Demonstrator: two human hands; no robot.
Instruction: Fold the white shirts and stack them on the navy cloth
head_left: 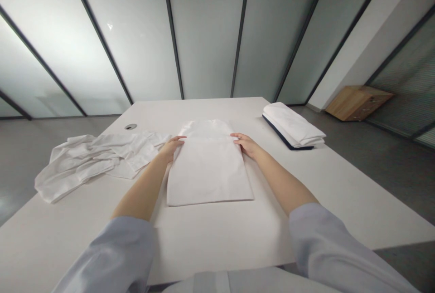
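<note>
A white cloth [209, 166] lies folded into a long rectangle in the middle of the white table [217, 234]. My left hand [171, 147] rests on its left edge near the far fold, fingers stretched flat toward the middle. On the cloth's right edge at the same height lies my right hand [246, 143], fingers also flat and pointing inward. Neither hand grips anything; both press on the fabric.
A crumpled heap of white cloth [95, 161] lies at the left of the table, near a round cable hole [130, 126]. A stack of folded white cloths on a dark one [292, 126] sits at the far right. A wooden cabinet [358, 101] stands on the floor beyond.
</note>
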